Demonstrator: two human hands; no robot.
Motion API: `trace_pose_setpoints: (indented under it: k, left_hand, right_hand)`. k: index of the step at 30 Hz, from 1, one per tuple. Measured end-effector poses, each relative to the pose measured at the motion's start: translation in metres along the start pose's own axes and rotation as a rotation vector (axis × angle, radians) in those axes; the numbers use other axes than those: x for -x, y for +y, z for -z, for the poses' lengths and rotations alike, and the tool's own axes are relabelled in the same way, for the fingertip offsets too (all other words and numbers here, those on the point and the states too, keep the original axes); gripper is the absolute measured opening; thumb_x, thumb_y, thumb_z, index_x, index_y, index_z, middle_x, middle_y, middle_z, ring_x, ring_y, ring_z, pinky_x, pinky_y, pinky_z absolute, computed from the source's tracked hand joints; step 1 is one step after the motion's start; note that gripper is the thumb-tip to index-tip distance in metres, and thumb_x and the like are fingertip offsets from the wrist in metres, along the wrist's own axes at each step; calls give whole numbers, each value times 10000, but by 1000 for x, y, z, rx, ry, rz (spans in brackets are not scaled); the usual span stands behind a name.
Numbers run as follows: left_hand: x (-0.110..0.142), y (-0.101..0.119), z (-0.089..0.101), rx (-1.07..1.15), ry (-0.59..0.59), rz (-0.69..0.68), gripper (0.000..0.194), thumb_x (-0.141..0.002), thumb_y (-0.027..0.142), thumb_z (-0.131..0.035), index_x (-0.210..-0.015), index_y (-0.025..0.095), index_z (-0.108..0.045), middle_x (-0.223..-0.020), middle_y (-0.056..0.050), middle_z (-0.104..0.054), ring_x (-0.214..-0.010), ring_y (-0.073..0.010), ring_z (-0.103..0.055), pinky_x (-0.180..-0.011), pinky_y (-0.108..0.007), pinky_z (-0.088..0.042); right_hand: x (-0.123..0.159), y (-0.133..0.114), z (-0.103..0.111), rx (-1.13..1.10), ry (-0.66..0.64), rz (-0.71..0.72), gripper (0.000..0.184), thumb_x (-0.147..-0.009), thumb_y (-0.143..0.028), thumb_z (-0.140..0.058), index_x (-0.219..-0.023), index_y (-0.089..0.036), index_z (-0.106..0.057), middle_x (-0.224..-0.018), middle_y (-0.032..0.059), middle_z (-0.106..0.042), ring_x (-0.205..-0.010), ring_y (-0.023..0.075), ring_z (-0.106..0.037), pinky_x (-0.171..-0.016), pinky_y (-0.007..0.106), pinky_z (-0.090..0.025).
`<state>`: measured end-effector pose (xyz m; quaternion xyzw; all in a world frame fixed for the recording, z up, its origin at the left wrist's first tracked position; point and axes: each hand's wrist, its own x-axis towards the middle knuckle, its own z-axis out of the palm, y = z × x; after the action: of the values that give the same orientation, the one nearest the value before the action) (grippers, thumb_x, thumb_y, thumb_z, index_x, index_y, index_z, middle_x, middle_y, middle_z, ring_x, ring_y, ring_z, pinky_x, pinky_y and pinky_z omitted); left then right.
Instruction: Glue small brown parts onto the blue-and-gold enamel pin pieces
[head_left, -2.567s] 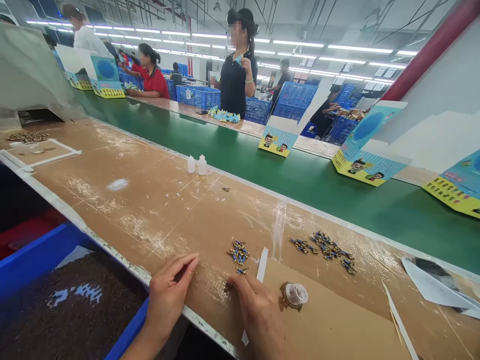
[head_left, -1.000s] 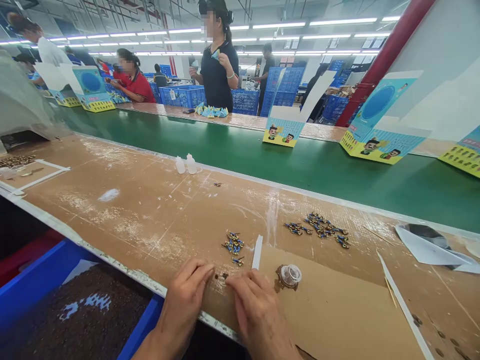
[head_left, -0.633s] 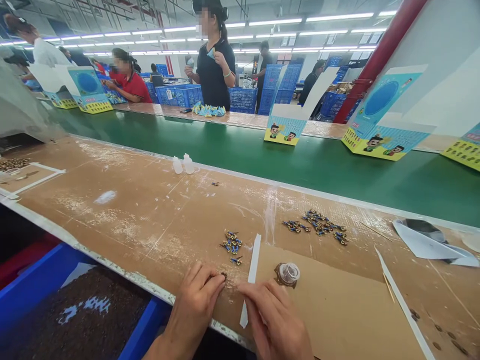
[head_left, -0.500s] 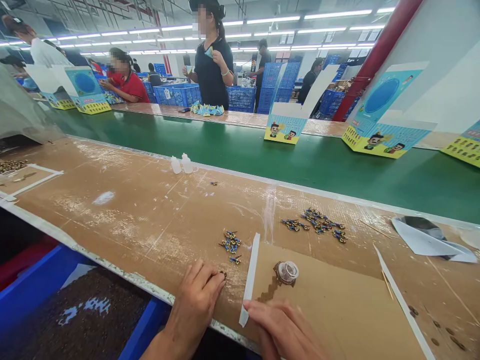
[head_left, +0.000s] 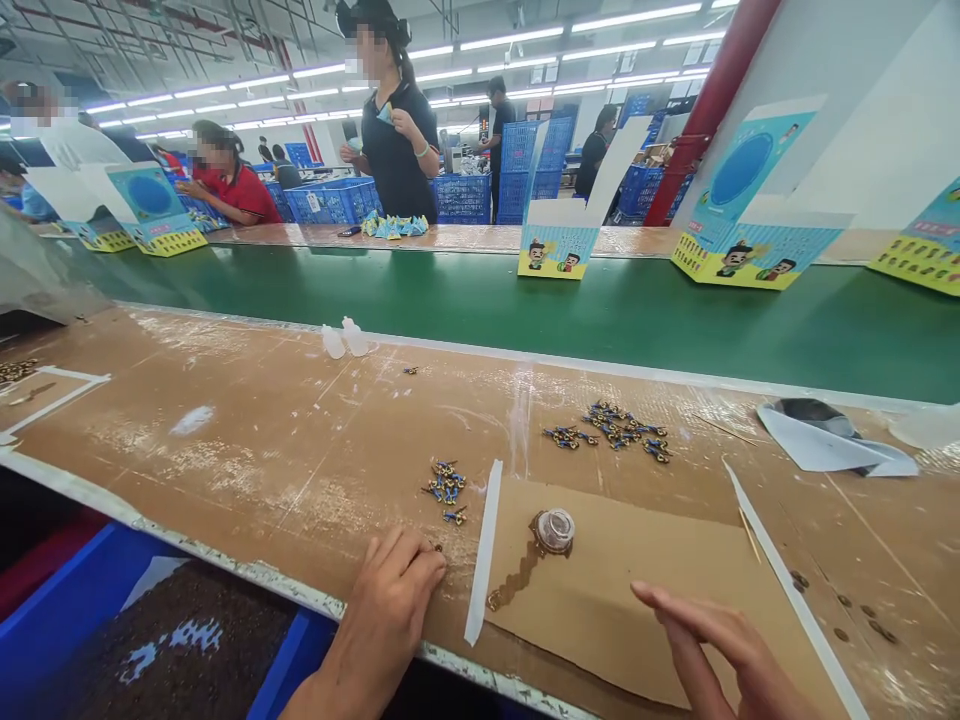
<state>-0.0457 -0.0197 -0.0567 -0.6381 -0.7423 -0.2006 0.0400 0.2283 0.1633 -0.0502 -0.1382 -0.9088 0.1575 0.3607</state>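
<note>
My left hand (head_left: 390,600) rests at the table's near edge, fingers curled and closed around a small brown piece (head_left: 439,548) that just peeks out at the fingertips. Beside it lies a small pile of blue and gold figure-like pieces (head_left: 446,482). Over the cardboard sheet (head_left: 637,570) hovers my right hand (head_left: 724,645), its fingers stretched out and nothing visible in them. On that sheet stands a small clear round cup (head_left: 556,530), with a dark wet-looking stain (head_left: 517,578) trailing from it toward the white tape strip (head_left: 484,550).
A larger pile of blue and gold pieces (head_left: 619,425) lies behind the sheet. Two white bottles (head_left: 345,338) stand near the green conveyor belt (head_left: 420,285). Thin sticks (head_left: 750,535) and brown discs (head_left: 844,600) lie right. A blue bin (head_left: 285,660) sits below left. Co-workers (head_left: 397,130) stand across.
My right hand has moved right, away from the tape strip and the stain's near end, and its fingers have stretched out. My left hand stays in place. The camera view has shifted slightly.
</note>
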Motion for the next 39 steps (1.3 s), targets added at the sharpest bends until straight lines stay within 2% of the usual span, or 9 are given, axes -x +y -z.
trace_pose_setpoints:
  k: [3, 6, 9, 11, 18, 25, 30, 34, 39]
  left_hand:
    - [-1, 2, 1, 0, 5, -3, 137, -911, 111, -493, -925, 215, -580, -831, -9, -625, -769, -187, -547, -685, -324, -370]
    - [0, 5, -1, -9, 30, -2, 147, -911, 98, -482, -941, 206, -578, -840, -13, -631, -773, -193, -538, -699, -330, -354]
    - [3, 8, -4, -13, 51, 29, 176, -916, 66, -448, -950, 186, -572, -854, -31, -623, -786, -198, -525, -711, -336, -340]
    - [4, 10, -5, -11, 58, 57, 191, -916, 48, -435, -947, 181, -569, -857, -36, -619, -783, -198, -512, -709, -337, -329]
    - [0, 11, -2, 16, 63, 60, 153, -911, 85, -492, -945, 205, -581, -831, -19, -603, -799, -198, -492, -691, -323, -328]
    - [-3, 8, -2, 5, 98, 10, 181, -903, 47, -490, -975, 191, -573, -830, -22, -587, -788, -183, -474, -706, -320, -340]
    - [-4, 6, 5, -41, 126, -33, 181, -894, 45, -514, -1006, 174, -573, -843, -31, -592, -796, -181, -469, -718, -319, -334]
    - [0, 7, 11, -82, 112, -112, 183, -872, 56, -564, -997, 186, -596, -839, -21, -606, -796, -174, -477, -695, -305, -319]
    - [5, 5, 3, -131, 102, -212, 188, -869, 39, -543, -1010, 150, -599, -865, -51, -619, -793, -179, -476, -694, -317, -333]
  right_hand:
    - [3, -2, -11, 11, 104, -156, 284, -890, -184, -534, -1172, -199, -567, -1032, 57, -689, -959, 128, -670, -871, 166, -509]
    - [8, -5, -21, 8, 256, -414, 195, -919, -294, -519, -1080, -246, -619, -1009, 0, -682, -928, 94, -661, -889, 122, -453]
    - [12, -4, -27, -45, 297, -610, 199, -910, -390, -530, -1030, -276, -640, -1024, -35, -680, -951, 99, -646, -887, 124, -436]
    - [13, -3, -28, -82, 299, -685, 210, -903, -420, -532, -1011, -280, -645, -1027, -36, -680, -955, 117, -642, -895, 156, -438]
    - [8, -4, -24, -48, 247, -628, 167, -919, -393, -516, -1014, -318, -631, -971, -73, -685, -910, 86, -650, -829, 121, -453]
    - [5, -5, -21, -45, 220, -521, 156, -937, -315, -493, -1041, -318, -609, -966, -71, -678, -886, 70, -641, -812, 108, -460]
    - [4, -4, -23, -69, 227, -484, 161, -940, -288, -492, -1056, -307, -603, -972, -61, -667, -891, 66, -634, -830, 108, -450]
    - [3, -5, -24, -61, 220, -507, 160, -942, -305, -495, -1059, -306, -603, -983, -62, -658, -890, 61, -628, -837, 107, -437]
    - [1, -8, -23, -72, 226, -525, 147, -941, -305, -501, -1043, -310, -608, -968, -64, -665, -882, 68, -631, -812, 118, -450]
